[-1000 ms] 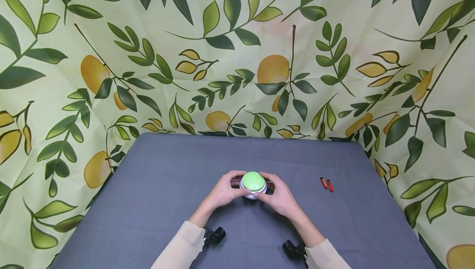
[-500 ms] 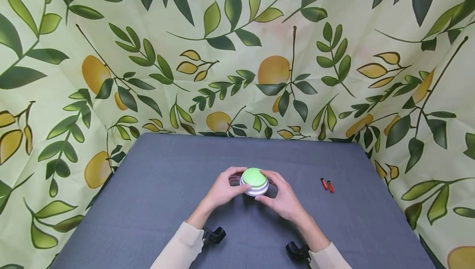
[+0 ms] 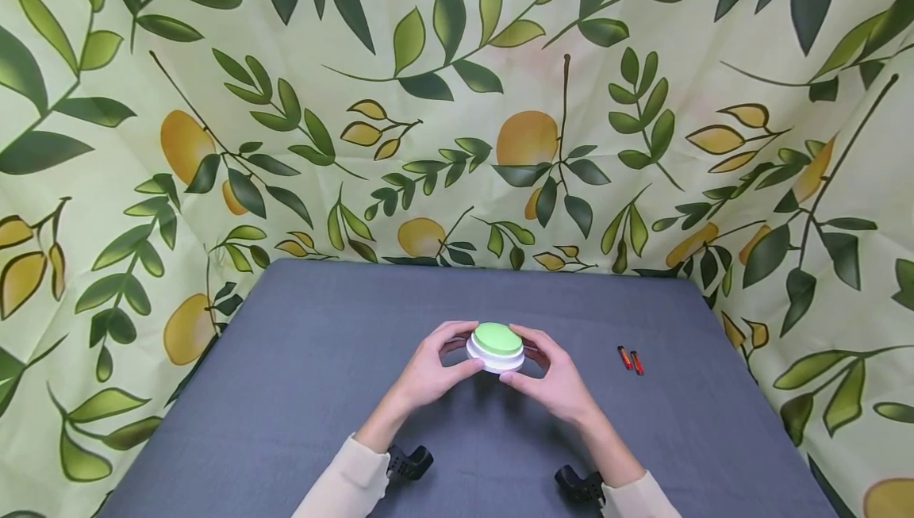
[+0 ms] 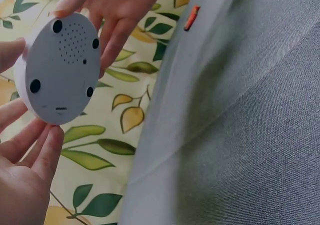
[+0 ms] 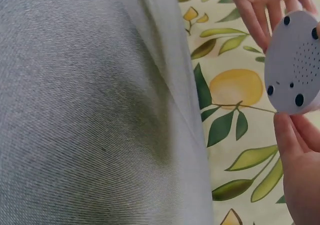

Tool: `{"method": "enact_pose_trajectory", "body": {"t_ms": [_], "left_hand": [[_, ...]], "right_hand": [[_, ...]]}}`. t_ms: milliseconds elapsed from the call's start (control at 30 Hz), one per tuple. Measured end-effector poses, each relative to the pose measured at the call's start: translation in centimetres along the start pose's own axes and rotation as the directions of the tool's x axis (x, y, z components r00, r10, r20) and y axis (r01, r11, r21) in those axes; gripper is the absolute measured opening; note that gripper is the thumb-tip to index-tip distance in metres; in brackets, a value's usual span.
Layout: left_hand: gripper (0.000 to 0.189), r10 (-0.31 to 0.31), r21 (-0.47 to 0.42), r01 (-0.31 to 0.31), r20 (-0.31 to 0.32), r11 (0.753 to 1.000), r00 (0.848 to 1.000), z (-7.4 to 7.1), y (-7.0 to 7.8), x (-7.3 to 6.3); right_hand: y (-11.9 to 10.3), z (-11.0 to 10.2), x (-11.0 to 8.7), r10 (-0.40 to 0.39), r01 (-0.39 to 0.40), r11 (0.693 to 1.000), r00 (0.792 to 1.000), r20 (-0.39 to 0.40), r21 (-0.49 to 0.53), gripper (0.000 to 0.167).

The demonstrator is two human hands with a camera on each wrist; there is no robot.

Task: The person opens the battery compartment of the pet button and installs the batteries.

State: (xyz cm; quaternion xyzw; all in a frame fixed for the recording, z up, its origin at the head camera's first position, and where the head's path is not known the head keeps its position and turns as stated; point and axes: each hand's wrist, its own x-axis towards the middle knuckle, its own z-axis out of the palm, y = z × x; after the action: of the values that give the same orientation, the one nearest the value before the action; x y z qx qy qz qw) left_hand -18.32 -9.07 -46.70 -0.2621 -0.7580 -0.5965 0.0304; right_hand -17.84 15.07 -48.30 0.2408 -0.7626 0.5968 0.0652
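Observation:
A round push button with a green dome on a white base is held above the table, its dome tilted toward the head camera. On its left side my left hand grips the rim between thumb and fingers. My right hand holds the opposite side, with the thumb at the lower edge. The left wrist view shows the white underside with several black round feet, a patch of small holes and a small slot mark. That same underside appears in the right wrist view, cut off by the frame edge.
Two red batteries lie side by side on the grey cloth-covered table, right of the hands. A leaf-and-fruit patterned cloth hangs behind and at both sides. A black wrist camera sits at each sleeve cuff.
The button has shifted slightly right and been raised and tilted, showing more of its white side. Both hands moved with it; the right hand adjusted its hold. The batteries stayed put.

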Motion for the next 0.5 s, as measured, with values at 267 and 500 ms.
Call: {"method": "enact_pose_trajectory", "body": {"t_ms": [267, 500], "left_hand": [[0.056, 0.105, 0.043, -0.106, 0.020, 0.993, 0.994, 0.16, 0.13, -0.14], [0.053, 0.095, 0.041, -0.096, 0.034, 0.994, 0.995, 0.35, 0.32, -0.17]], "right_hand": [[0.07, -0.96, -0.10, 0.007, -0.012, 0.994, 0.999, 0.044, 0.112, 0.059], [0.18, -1.10, -0.25, 0.039, -0.052, 0.992, 0.992, 0.118, 0.112, 0.050]]}}
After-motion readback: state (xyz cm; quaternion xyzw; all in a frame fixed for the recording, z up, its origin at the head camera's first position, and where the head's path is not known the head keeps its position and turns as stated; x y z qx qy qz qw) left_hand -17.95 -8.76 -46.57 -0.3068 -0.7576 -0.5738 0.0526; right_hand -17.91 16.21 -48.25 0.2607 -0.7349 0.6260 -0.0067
